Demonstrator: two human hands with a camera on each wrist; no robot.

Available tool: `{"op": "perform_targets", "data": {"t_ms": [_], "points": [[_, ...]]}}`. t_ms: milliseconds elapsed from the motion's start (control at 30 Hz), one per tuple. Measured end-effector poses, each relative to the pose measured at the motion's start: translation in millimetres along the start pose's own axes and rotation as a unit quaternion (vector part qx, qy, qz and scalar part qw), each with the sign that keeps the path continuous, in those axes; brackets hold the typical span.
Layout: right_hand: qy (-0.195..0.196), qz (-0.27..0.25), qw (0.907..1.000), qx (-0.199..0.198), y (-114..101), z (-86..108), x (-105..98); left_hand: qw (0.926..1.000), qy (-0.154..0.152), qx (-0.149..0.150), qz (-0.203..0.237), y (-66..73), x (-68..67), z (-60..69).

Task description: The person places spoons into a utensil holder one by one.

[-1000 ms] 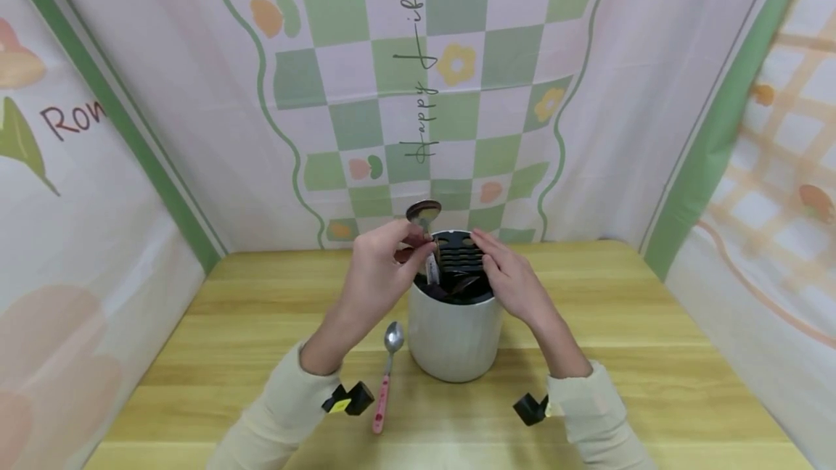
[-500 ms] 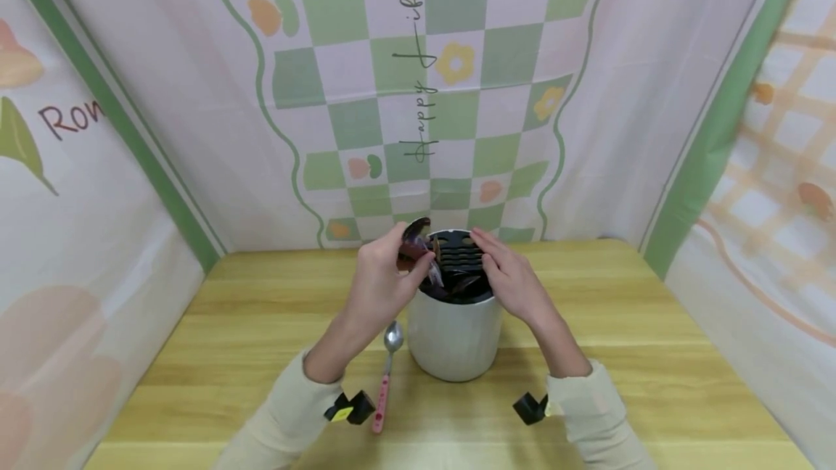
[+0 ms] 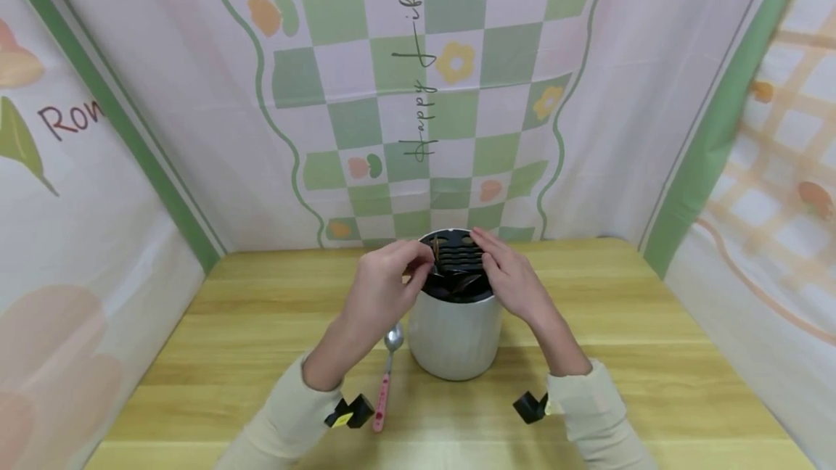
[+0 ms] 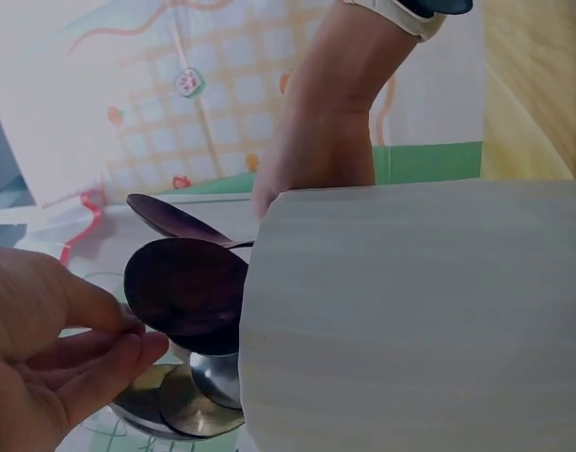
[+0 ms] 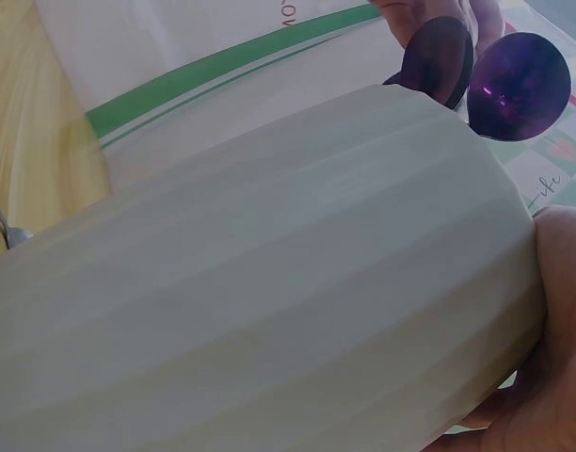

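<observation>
A ribbed off-white cutlery holder (image 3: 455, 339) with a black slotted insert (image 3: 460, 256) stands upright on the table. My left hand (image 3: 385, 281) bends over its left rim, thumb and forefinger pinching a spoon whose bowl is mostly hidden by the fingers in the head view. In the left wrist view those fingertips meet beside a dark spoon bowl (image 4: 186, 287), with a gold spoon (image 4: 199, 405) just below. My right hand (image 3: 516, 278) rests against the right side of the holder, fingers laid along the rim. A pink-handled spoon (image 3: 382, 390) lies left of the holder.
The wooden table (image 3: 261, 325) ends at a fabric backdrop (image 3: 431, 93) with green checks close behind the holder. Fabric walls rise on both sides. Several spoon bowls stick out of the holder.
My left hand's spoon has tipped and gone down into the holder, its bowl dropping out of sight behind the fingers. The right hand, the holder and the pink-handled spoon have stayed put.
</observation>
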State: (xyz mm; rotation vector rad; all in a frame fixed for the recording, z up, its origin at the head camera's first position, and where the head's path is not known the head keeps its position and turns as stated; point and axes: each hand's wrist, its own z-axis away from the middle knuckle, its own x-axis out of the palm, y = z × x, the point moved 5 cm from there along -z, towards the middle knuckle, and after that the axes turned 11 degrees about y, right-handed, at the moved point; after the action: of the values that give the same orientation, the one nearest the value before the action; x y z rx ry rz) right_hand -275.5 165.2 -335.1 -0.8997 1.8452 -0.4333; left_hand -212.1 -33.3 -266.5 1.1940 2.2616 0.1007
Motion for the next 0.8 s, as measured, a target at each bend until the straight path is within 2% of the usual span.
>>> {"op": "perform_targets", "data": {"t_ms": [100,367,700,800], "points": [[0.001,0.002,1.0000,0.001,0.1,-0.4,-0.3,0.9999,-0.003,0.001,0.010,-0.8,-0.3,2.8],[-0.005,0.007,1.0000,0.001,0.1,-1.1,-0.1,0.9983,0.004,-0.024,0.052,-6.3,-6.6,16.2],[-0.006,0.008,1.0000,-0.001,0.2,-0.9,0.3,0.9964,-0.013,-0.070,0.047,-16.6,-15.9,39.6],[-0.004,0.008,1.0000,-0.002,0.1,-0.8,0.4,0.9935,-0.029,-0.099,0.048,-23.6,-15.8,49.2]]}}
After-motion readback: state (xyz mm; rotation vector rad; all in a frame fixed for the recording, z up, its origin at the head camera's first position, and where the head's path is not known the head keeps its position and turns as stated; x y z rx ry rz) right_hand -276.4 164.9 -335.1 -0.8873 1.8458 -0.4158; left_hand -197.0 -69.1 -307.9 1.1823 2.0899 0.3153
